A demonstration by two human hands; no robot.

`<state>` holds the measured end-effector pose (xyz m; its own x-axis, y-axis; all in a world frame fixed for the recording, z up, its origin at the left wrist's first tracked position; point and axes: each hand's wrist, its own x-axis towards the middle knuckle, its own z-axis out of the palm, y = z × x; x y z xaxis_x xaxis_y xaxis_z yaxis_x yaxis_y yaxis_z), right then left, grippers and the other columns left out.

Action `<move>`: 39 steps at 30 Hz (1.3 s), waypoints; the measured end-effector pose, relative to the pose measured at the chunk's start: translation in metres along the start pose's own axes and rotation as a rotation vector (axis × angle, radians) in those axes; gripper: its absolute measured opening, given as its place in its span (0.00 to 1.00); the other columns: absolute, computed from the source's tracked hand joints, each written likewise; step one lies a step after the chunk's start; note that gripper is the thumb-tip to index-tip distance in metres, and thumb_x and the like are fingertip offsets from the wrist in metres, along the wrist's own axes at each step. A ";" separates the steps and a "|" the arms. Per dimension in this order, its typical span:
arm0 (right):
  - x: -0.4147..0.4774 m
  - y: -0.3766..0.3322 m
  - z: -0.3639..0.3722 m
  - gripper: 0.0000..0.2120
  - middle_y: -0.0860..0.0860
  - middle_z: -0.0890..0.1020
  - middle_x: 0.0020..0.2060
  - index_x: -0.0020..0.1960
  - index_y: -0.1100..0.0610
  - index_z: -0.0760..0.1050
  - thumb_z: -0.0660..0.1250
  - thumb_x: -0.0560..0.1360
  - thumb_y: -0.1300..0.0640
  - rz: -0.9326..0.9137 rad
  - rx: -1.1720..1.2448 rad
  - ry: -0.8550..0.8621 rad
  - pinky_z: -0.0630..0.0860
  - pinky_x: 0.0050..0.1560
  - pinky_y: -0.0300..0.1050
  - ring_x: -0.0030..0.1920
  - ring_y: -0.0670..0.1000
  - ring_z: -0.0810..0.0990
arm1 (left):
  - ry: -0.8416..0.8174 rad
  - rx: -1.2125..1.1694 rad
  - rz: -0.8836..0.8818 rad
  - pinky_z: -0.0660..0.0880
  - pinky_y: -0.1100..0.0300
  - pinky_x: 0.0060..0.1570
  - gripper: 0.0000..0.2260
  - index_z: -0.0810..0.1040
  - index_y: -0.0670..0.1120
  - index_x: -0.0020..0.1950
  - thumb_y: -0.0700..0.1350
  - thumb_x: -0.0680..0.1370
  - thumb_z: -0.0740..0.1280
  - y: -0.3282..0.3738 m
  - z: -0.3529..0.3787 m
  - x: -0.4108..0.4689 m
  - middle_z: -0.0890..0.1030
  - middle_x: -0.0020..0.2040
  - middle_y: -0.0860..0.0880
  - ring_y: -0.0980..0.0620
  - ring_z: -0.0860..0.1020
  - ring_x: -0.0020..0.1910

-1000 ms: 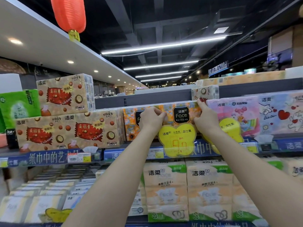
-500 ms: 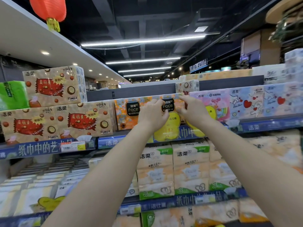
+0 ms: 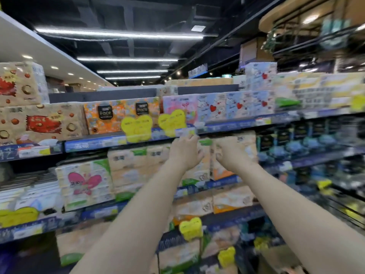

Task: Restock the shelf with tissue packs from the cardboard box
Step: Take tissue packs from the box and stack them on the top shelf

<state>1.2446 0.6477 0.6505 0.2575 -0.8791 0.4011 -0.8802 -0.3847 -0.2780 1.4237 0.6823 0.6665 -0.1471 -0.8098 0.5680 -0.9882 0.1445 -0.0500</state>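
Two orange "Face" tissue packs (image 3: pixel 126 115) stand side by side on the upper shelf (image 3: pixel 92 144), behind a yellow heart-shaped tag (image 3: pixel 136 127). Both my hands are below them, in front of the second shelf. My left hand (image 3: pixel 184 154) shows its back, fingers relaxed and pointing at the shelf, holding nothing. My right hand (image 3: pixel 230 155) hovers beside it with loosely curled fingers, in front of a beige tissue pack (image 3: pixel 242 144); I see nothing in its grip. The frame is motion-blurred. I can make out no cardboard box.
Brown hazelnut-print packs (image 3: pixel 41 123) fill the upper shelf's left, heart-print packs (image 3: pixel 227 105) its right. A pink-butterfly pack (image 3: pixel 85 182) and beige packs (image 3: pixel 128 169) sit on the second shelf. Dark packs (image 3: pixel 300 135) line the right shelves. Yellow tags (image 3: pixel 190 228) hang lower down.
Both hands have let go of the right orange "Face" pack on the upper shelf and dropped to the second shelf's level. My view has swung right and down.
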 end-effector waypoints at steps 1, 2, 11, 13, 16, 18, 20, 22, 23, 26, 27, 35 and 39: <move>-0.020 0.023 -0.001 0.19 0.58 0.78 0.66 0.70 0.57 0.74 0.65 0.80 0.56 0.030 -0.020 -0.011 0.75 0.58 0.51 0.65 0.61 0.77 | -0.033 -0.017 0.012 0.73 0.49 0.58 0.23 0.72 0.46 0.71 0.56 0.80 0.62 0.027 0.010 -0.007 0.76 0.64 0.45 0.41 0.76 0.63; -0.042 0.044 -0.003 0.20 0.57 0.77 0.68 0.71 0.56 0.73 0.65 0.80 0.55 0.062 -0.041 -0.021 0.75 0.58 0.51 0.66 0.60 0.77 | -0.058 -0.048 0.026 0.72 0.49 0.58 0.22 0.72 0.46 0.69 0.56 0.79 0.63 0.052 0.020 -0.014 0.77 0.64 0.44 0.40 0.76 0.63; -0.187 0.211 -0.007 0.18 0.53 0.75 0.69 0.73 0.54 0.70 0.61 0.83 0.54 0.353 -0.152 -0.220 0.81 0.51 0.54 0.62 0.56 0.79 | -0.397 -0.162 0.184 0.77 0.49 0.49 0.20 0.73 0.47 0.66 0.58 0.80 0.62 0.236 0.099 -0.059 0.78 0.60 0.45 0.42 0.79 0.55; -0.214 0.238 0.001 0.19 0.53 0.75 0.71 0.73 0.54 0.70 0.61 0.83 0.54 0.409 -0.154 -0.253 0.81 0.56 0.56 0.64 0.57 0.78 | -0.447 -0.187 0.208 0.79 0.48 0.46 0.19 0.74 0.46 0.62 0.58 0.80 0.62 0.264 0.118 -0.071 0.79 0.54 0.45 0.43 0.80 0.50; -0.247 0.275 0.019 0.21 0.53 0.72 0.73 0.76 0.55 0.68 0.60 0.84 0.55 0.469 -0.201 -0.315 0.80 0.58 0.53 0.67 0.56 0.76 | -0.497 -0.161 0.257 0.79 0.49 0.46 0.21 0.74 0.46 0.64 0.60 0.80 0.62 0.298 0.152 -0.087 0.78 0.54 0.45 0.44 0.79 0.50; -0.261 0.301 0.036 0.22 0.54 0.70 0.75 0.78 0.55 0.66 0.60 0.84 0.57 0.500 -0.194 -0.351 0.79 0.56 0.49 0.69 0.56 0.75 | -0.526 -0.190 0.271 0.79 0.49 0.47 0.22 0.72 0.46 0.68 0.59 0.81 0.62 0.318 0.178 -0.093 0.78 0.58 0.45 0.44 0.79 0.53; -0.268 0.328 0.054 0.24 0.53 0.68 0.77 0.80 0.53 0.64 0.60 0.84 0.57 0.528 -0.172 -0.383 0.80 0.59 0.51 0.73 0.56 0.72 | -0.574 -0.220 0.280 0.79 0.48 0.51 0.22 0.72 0.46 0.69 0.58 0.81 0.62 0.335 0.204 -0.095 0.78 0.59 0.45 0.43 0.78 0.55; -0.270 0.356 0.072 0.26 0.53 0.65 0.79 0.81 0.52 0.62 0.61 0.84 0.55 0.561 -0.162 -0.413 0.78 0.65 0.53 0.76 0.56 0.68 | -0.639 -0.226 0.273 0.78 0.47 0.52 0.21 0.71 0.46 0.69 0.58 0.82 0.62 0.349 0.235 -0.096 0.78 0.60 0.45 0.43 0.78 0.55; -0.268 0.368 0.081 0.26 0.53 0.64 0.80 0.81 0.53 0.61 0.61 0.84 0.54 0.572 -0.162 -0.427 0.75 0.68 0.54 0.78 0.55 0.66 | -0.671 -0.224 0.262 0.78 0.47 0.53 0.22 0.71 0.46 0.70 0.58 0.82 0.62 0.354 0.250 -0.096 0.77 0.60 0.44 0.43 0.78 0.55; -0.254 0.403 0.108 0.26 0.54 0.64 0.80 0.82 0.54 0.60 0.59 0.84 0.59 0.590 -0.153 -0.490 0.70 0.72 0.54 0.79 0.55 0.63 | -0.750 -0.218 0.229 0.78 0.48 0.51 0.22 0.70 0.45 0.69 0.58 0.82 0.61 0.363 0.297 -0.090 0.77 0.59 0.44 0.42 0.78 0.54; -0.248 0.414 0.116 0.26 0.54 0.65 0.79 0.81 0.55 0.62 0.59 0.84 0.60 0.598 -0.142 -0.506 0.71 0.72 0.54 0.78 0.56 0.64 | -0.776 -0.220 0.209 0.78 0.48 0.52 0.21 0.70 0.45 0.67 0.58 0.82 0.61 0.364 0.311 -0.087 0.77 0.59 0.44 0.42 0.77 0.55; -0.211 0.483 0.183 0.17 0.55 0.80 0.55 0.69 0.53 0.74 0.60 0.81 0.58 0.658 -0.131 -0.628 0.81 0.47 0.53 0.52 0.58 0.81 | -0.938 -0.189 0.131 0.71 0.46 0.64 0.22 0.69 0.44 0.70 0.57 0.82 0.60 0.385 0.407 -0.074 0.75 0.67 0.42 0.40 0.73 0.66; -0.195 0.520 0.208 0.17 0.56 0.80 0.62 0.70 0.55 0.73 0.61 0.82 0.57 0.633 -0.129 -0.701 0.81 0.54 0.55 0.59 0.59 0.81 | -1.016 -0.188 0.109 0.72 0.46 0.62 0.20 0.70 0.45 0.68 0.56 0.83 0.59 0.403 0.440 -0.066 0.75 0.66 0.42 0.40 0.73 0.66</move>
<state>0.8191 0.5608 0.2458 -0.1383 -0.8983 -0.4170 -0.9646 0.2176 -0.1488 1.0173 0.5434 0.2471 -0.2874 -0.8720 -0.3961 -0.9578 0.2617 0.1188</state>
